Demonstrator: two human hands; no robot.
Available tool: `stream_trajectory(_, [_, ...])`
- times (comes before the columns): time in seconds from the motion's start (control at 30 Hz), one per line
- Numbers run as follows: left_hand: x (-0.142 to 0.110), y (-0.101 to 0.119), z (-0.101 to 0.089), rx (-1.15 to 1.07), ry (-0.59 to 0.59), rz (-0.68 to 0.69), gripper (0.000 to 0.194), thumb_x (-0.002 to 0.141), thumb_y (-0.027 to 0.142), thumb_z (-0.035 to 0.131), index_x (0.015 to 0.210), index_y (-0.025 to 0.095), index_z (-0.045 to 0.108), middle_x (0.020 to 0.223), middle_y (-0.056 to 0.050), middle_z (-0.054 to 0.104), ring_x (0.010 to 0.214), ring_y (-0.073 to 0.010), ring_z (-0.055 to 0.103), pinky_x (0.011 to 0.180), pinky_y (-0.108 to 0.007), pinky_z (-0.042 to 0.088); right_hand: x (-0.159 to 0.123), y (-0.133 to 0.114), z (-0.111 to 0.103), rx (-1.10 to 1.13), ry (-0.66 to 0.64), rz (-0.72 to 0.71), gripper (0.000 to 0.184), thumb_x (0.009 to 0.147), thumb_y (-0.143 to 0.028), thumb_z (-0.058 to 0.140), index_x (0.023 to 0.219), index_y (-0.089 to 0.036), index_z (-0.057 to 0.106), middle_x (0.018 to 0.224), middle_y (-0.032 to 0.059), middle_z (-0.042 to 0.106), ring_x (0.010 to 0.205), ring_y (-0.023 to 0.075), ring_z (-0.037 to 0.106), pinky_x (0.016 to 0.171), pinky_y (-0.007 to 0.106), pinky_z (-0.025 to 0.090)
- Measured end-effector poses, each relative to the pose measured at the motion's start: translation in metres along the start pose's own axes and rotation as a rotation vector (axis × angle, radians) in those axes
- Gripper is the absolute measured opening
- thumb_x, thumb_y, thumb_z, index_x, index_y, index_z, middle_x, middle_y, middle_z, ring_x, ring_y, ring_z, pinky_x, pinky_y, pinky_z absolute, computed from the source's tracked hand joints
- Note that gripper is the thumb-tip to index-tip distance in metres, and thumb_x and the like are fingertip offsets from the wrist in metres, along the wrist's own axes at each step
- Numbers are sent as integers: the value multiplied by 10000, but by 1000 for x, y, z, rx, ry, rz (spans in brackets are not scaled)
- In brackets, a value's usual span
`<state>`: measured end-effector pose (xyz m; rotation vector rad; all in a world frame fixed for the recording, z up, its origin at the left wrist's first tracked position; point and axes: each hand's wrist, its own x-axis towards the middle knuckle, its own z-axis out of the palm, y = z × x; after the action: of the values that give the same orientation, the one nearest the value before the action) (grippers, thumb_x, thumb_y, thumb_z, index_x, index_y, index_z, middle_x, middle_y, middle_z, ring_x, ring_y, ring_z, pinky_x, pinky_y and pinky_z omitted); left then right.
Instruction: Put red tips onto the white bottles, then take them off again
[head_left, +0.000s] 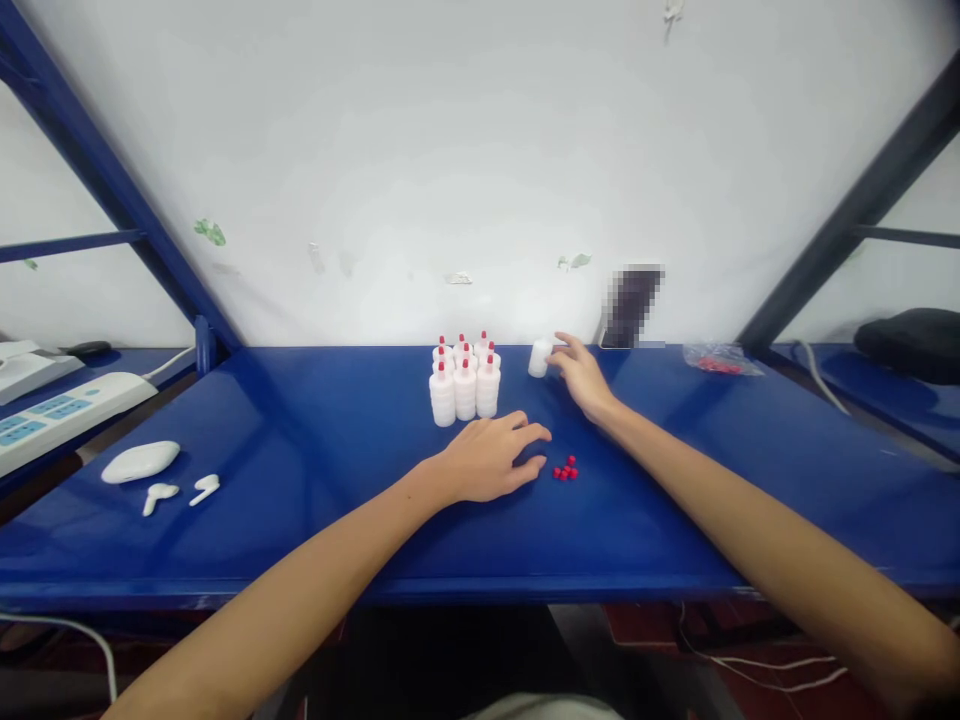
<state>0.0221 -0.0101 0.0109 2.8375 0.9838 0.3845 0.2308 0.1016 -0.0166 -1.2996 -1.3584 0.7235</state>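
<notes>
My left hand (491, 457) rests palm down on the blue table (315, 500), fingers spread, holding nothing, just left of a small heap of red caps (565, 469). My right hand (581, 376) reaches to the back of the table, its fingers apart and touching a white uncapped bottle (538, 358) that stands upright. A tight cluster of several white bottles with red caps (465, 378) stands left of that bottle, just beyond my left hand.
A white earbud case (140, 461) and two loose earbuds (180, 493) lie at the table's left. A clear bag with red pieces (718, 359) sits at the back right. A power strip (52, 417) lies on the left shelf. Blue frame struts slant at both sides.
</notes>
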Motion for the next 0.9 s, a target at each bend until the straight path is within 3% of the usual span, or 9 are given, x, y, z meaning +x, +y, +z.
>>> stream_trajectory(0.1, [10,9,0,60,-62,-42,497,948,614,349,1157,215,561,965,-49,653,731,-209,634,645,-330,468,-3,-6,10,129,-100,12,717,725,-373,605,1408,-228,440,1247,80,644,1109,245,609,987,404,454])
stream_trajectory(0.17, [19,17,0,145,-101,-43,620,905,710,320,1076,179,593,914,-80,671,719,-251,648,634,-358,469,-6,-10,14,151,-133,18,680,737,-379,605,1381,-212,464,1216,91,653,1109,255,608,1006,424,442])
stream_trajectory(0.3, [40,32,5,272,-179,-49,812,829,827,284,895,114,665,782,-151,689,699,-317,671,612,-388,469,-9,-13,15,143,-113,23,729,706,-349,662,1387,-239,423,1235,96,633,1165,262,583,1045,448,417])
stream_trajectory(0.4, [51,41,13,300,-190,-38,746,887,748,324,789,109,695,726,-163,693,702,-315,686,588,-361,454,-9,-13,15,161,-116,32,863,672,-322,692,1445,-254,314,1303,105,583,1228,256,548,1069,444,408])
stream_trajectory(0.63, [52,38,22,343,-144,140,556,1015,466,342,783,133,722,692,-123,693,692,-248,701,583,-292,424,-10,-11,15,122,-175,7,793,723,-323,632,1444,-253,308,1201,76,620,1162,241,579,1075,442,399])
stream_trajectory(0.8, [51,23,13,372,-195,245,537,1013,473,342,766,145,688,648,-95,669,609,-228,675,558,-277,389,-11,-13,15,133,-195,9,651,736,-301,606,1351,-250,400,1119,63,641,1059,226,611,1009,427,441])
stream_trajectory(0.9, [39,9,4,271,-205,283,510,1014,478,342,734,163,629,642,-56,652,551,-183,626,534,-264,332,-11,-14,14,124,-215,19,538,712,-288,601,1233,-210,495,1048,52,649,980,211,619,945,383,462])
